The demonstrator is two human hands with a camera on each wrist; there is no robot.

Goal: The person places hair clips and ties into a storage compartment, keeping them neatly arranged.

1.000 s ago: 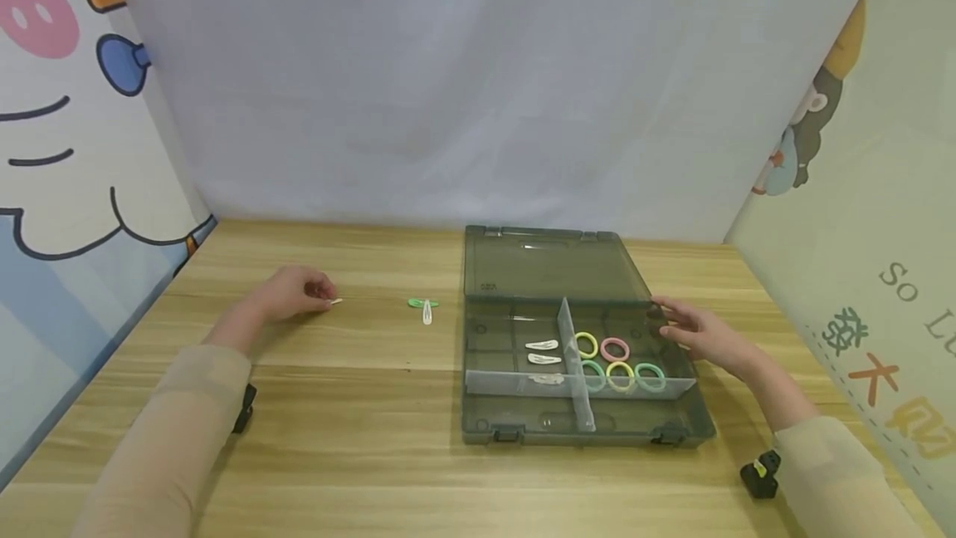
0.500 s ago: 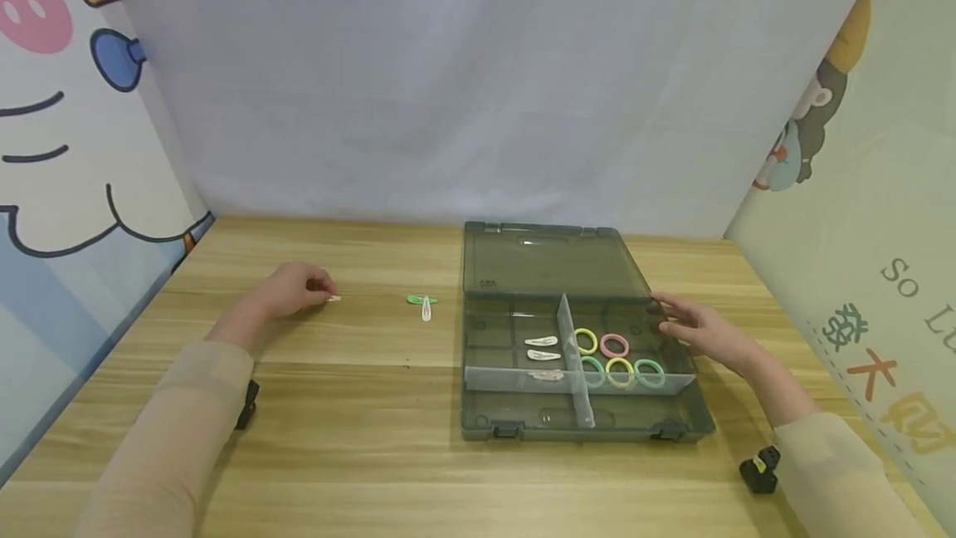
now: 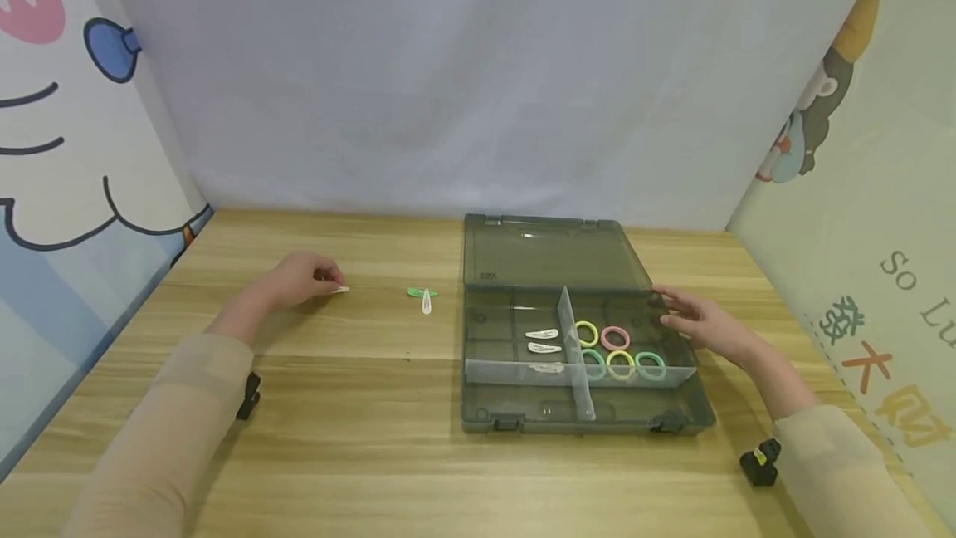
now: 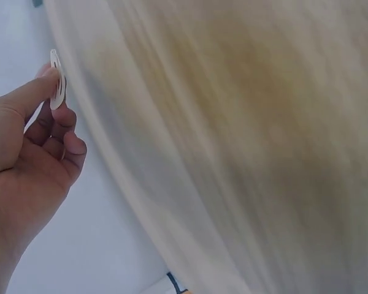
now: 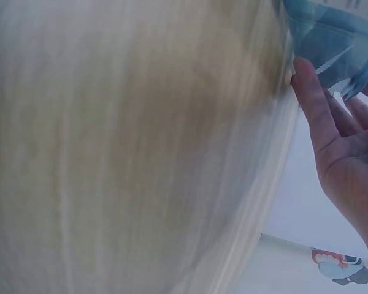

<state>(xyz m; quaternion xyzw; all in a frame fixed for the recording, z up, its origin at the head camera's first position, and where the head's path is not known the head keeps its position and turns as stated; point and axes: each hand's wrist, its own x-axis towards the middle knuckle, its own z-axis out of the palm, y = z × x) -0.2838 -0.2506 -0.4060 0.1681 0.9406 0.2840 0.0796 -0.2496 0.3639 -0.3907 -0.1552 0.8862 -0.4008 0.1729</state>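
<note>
Between thumb and fingers, my left hand [image 3: 304, 279] pinches a white snap hair clip [image 4: 58, 89], held over the left part of the table. My right hand [image 3: 705, 324] touches the right side of a grey see-through organizer box [image 3: 515, 422] with its fingers extended; the right wrist view shows it against the box wall. The box lies with its lid [image 3: 553, 251] folded back. White hair clips [image 3: 543, 348] lie in its left compartment. Yellow, pink and green hair ties [image 3: 615, 338] lie in the right one. A green hair clip [image 3: 416, 293] and a white hair clip [image 3: 426, 303] lie crossed on the table.
Pale dividers [image 3: 508, 372] split the box into compartments. Two latches [image 3: 509, 422] stand at its front edge. Behind the wooden table [image 3: 358, 438] hangs a pale curtain [image 3: 448, 90], with printed panels at both sides.
My left hand has moved slightly right with the white hair clip, which now points more to the right. The right hand stays at the box. The head view has tilted slightly.
</note>
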